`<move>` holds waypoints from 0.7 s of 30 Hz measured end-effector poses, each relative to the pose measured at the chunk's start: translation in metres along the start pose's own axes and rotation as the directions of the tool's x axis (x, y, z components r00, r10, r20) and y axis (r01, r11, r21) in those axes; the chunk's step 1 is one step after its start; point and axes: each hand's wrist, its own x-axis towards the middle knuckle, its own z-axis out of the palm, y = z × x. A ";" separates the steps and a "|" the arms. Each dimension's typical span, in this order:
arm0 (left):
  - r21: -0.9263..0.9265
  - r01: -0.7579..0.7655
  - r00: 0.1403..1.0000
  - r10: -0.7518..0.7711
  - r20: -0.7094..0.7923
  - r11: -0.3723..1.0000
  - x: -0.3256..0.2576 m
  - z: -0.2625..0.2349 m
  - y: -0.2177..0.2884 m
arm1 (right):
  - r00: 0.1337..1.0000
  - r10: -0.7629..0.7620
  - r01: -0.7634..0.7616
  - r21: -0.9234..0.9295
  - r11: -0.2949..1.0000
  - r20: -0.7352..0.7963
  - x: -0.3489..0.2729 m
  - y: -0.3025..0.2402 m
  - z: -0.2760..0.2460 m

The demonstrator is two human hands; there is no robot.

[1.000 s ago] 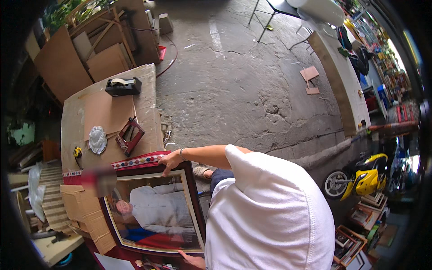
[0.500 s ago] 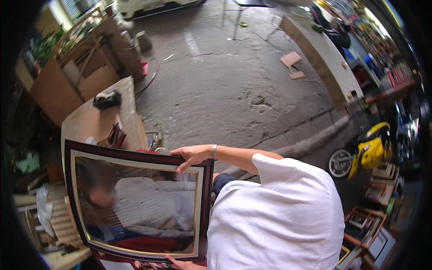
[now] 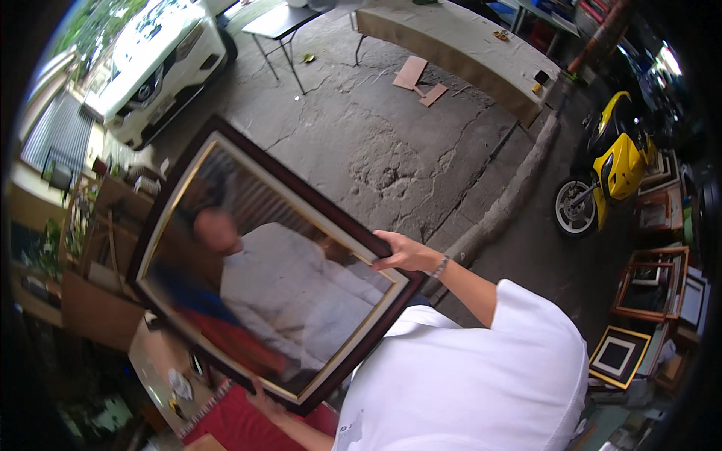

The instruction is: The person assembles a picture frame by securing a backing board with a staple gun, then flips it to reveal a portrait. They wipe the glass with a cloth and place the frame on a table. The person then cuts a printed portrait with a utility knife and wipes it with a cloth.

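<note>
A picture frame [image 3: 301, 189] with a dark red-brown border, a pale inner band and a thin gold lip is held up at a slant in front of me. Its glass reflects a person in white and a ribbed surface. My right hand [image 3: 406, 252], a bracelet at its wrist, is closed around the frame's edge near the right corner, fingers lying over the border. On the lower edge, my left hand [image 3: 265, 404] grips the border with the thumb side showing; the rest of it is partly hidden behind the frame.
Below the frame is a worktable [image 3: 147, 353] with a red cloth [image 3: 233, 417]. A yellow motorbike [image 3: 620, 161] and several stacked frames [image 3: 650, 282] stand at right. A white car [image 3: 162, 68], a folding table [image 3: 282, 22] and a long covered table [image 3: 451, 37] are farther off. Flat brown pieces [image 3: 411, 73] lie on the ground.
The frame has been raised and turned clockwise, both hands still on it. It has shifted away from the worktable. My view has swung, bringing more of the car into sight.
</note>
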 end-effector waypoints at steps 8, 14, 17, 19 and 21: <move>0.167 0.020 0.866 -0.100 0.489 0.986 0.147 0.387 0.071 | 0.844 0.029 -0.029 0.008 1.000 -0.535 -0.020 -0.038 -0.221; 0.294 -0.005 0.679 -0.213 0.703 0.956 0.226 0.616 0.079 | 0.634 0.013 0.005 0.021 1.000 -0.773 -0.024 -0.013 -0.343; 0.400 -0.031 0.639 -0.290 0.712 0.916 0.256 0.723 0.073 | 0.544 0.062 -0.046 0.044 0.998 -0.837 -0.016 -0.030 -0.386; 0.454 -0.089 0.627 -0.304 0.717 0.887 0.281 0.794 0.064 | 0.485 0.104 -0.026 0.105 0.994 -0.868 -0.006 -0.027 -0.418; 0.448 -0.074 0.504 -0.354 0.788 0.891 0.290 0.881 0.060 | 0.397 0.122 -0.046 0.113 0.992 -0.910 -0.008 -0.016 -0.465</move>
